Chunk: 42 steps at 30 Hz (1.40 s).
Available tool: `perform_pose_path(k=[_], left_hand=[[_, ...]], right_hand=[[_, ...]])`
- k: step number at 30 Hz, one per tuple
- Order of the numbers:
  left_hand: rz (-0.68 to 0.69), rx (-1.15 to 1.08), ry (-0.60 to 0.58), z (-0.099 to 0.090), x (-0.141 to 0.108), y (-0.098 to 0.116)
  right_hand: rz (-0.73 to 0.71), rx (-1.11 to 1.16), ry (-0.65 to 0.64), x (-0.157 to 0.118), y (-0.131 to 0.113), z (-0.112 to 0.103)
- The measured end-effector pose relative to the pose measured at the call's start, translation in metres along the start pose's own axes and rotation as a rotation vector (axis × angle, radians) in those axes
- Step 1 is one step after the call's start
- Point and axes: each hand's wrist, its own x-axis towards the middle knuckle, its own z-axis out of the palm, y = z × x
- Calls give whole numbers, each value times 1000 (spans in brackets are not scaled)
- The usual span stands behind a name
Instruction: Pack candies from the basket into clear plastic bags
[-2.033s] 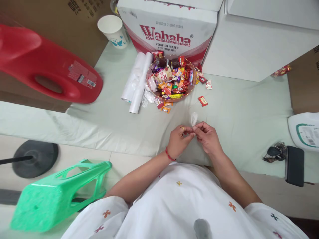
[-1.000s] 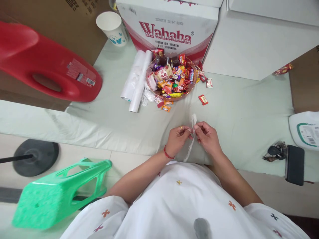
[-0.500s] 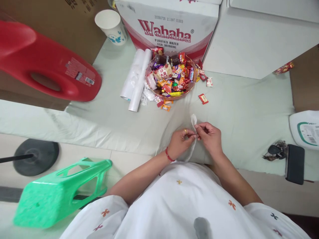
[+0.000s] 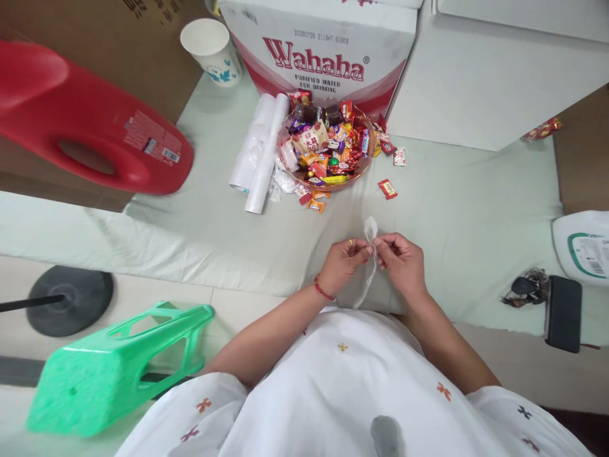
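Observation:
A thin white strip (image 4: 370, 226), twisted like tissue or soft plastic, runs between my hands in front of my body. Its wider top end sticks up past my fingertips, and its narrow tail hangs down toward my shirt. My left hand (image 4: 343, 261), with a ring and a red bracelet, pinches the strip from the left. From the other side my right hand (image 4: 402, 259) pinches it too, the fingertips of both hands close together. Beyond them stands a bowl of wrapped sweets (image 4: 328, 185), with a red-wrapped sweet (image 4: 387, 188) lying on the cloth to its right.
White rolls (image 4: 261, 165) lie left of the bowl, before a Wahaha carton (image 4: 318, 38). A paper cup (image 4: 214, 54) and a red jug (image 4: 157, 152) are at the left. Keys (image 4: 526, 285) and a phone (image 4: 564, 311) lie right. A green stool (image 4: 80, 387) is on the floor.
My left hand has moved slightly up along the strip, its fingertips now nearer those of my right hand. The strip's top end looks more spread out. Nothing else has visibly moved.

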Motion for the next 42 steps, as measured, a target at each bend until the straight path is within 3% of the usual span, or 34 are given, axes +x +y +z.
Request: perform_pose_path(k=[4, 10, 15, 18, 25, 30, 35, 39, 42], left_hand=[[-34, -69, -15, -3, 2, 3], [-67, -141, -85, -7, 3, 13], [-20, -88, 14, -3, 6, 10], [-29, -123, 22, -7, 10, 10], [-101, -92, 21, -17, 12, 13], [-118, 111, -101, 1, -2, 8], [-113, 133, -160, 6, -4, 3], [-210, 54, -237, -6, 0, 5], [-248, -17, -241, -12, 1, 8]], right_hand=[[43, 109, 1, 8, -2, -8], [230, 352, -58, 22, 0, -21], [78, 262, -179, 15, 4, -17], [73, 163, -241, 12, 7, -16], [150, 180, -157, 17, 10, -21], [-58, -67, 49, 10, 12, -13], [-214, -252, 84, 2, 13, -8], [-61, -64, 121, 12, 11, -16], [129, 139, 21, 19, 8, -23]])
